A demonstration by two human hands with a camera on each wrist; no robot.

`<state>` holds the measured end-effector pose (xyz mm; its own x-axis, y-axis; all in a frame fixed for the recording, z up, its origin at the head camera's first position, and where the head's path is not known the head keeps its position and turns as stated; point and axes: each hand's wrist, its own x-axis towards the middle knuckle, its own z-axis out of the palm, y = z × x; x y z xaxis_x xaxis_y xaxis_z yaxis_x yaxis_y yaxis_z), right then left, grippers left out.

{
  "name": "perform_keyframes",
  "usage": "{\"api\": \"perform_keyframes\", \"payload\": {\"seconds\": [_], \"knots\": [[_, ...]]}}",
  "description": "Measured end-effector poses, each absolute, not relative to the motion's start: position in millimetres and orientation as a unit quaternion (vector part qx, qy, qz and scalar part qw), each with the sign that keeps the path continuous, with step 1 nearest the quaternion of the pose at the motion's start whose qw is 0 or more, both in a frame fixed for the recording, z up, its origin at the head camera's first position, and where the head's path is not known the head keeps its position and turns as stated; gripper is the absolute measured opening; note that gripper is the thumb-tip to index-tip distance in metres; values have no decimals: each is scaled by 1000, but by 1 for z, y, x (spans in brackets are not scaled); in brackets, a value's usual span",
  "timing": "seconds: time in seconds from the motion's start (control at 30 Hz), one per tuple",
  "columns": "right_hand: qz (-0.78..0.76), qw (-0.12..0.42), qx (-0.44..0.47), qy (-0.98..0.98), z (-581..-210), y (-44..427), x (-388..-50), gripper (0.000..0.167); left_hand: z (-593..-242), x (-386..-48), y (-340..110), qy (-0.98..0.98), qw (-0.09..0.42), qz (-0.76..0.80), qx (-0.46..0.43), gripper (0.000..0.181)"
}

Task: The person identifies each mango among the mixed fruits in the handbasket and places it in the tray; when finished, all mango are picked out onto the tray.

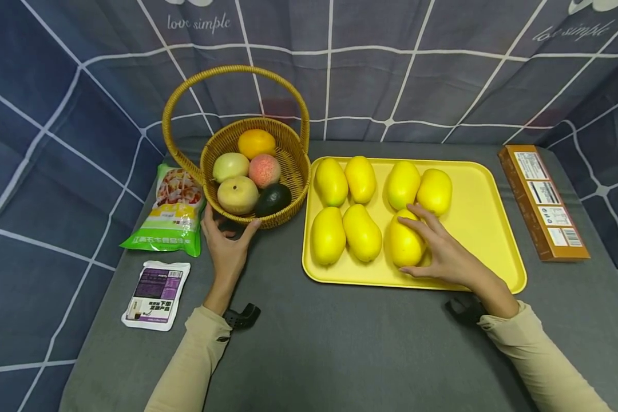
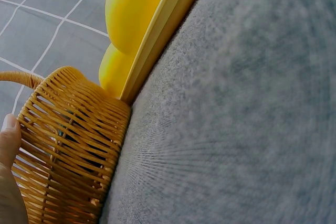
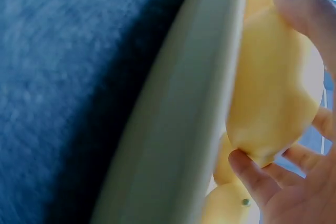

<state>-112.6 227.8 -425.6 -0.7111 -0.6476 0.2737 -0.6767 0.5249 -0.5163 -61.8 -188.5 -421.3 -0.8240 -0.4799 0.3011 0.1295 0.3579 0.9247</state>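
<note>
My right hand (image 1: 440, 252) grips a yellow mango (image 1: 404, 243) at the front middle of the yellow tray (image 1: 486, 229), thumb on its near end and fingers over its far side. In the right wrist view this mango (image 3: 273, 82) sits between thumb and fingers, just behind the tray's rim (image 3: 173, 108). Several more mangoes (image 1: 361, 232) lie on the tray. My left hand (image 1: 226, 249) touches the front of the wicker basket (image 1: 298, 200), thumb and forefinger spread along its outer wall. The left wrist view has only the thumb (image 2: 8, 142) against the weave; the other fingers are hidden there.
Inside the basket lie a peach (image 1: 265, 170), a dark green avocado (image 1: 273, 199) and several other fruits. A green food bag (image 1: 172, 220) and white-purple pouch (image 1: 156, 294) lie at the left; a brown box (image 1: 543, 203) stands right of the tray. A grid-patterned curtain (image 1: 371, 74) hangs behind.
</note>
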Motion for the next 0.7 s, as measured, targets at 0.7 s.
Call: {"api": "perform_keyframes", "payload": {"seconds": [0.7], "knots": [[308,13,402,-862,-434,225,-105,106,-440,-68,-198,-780,273,-549,123,100]]}}
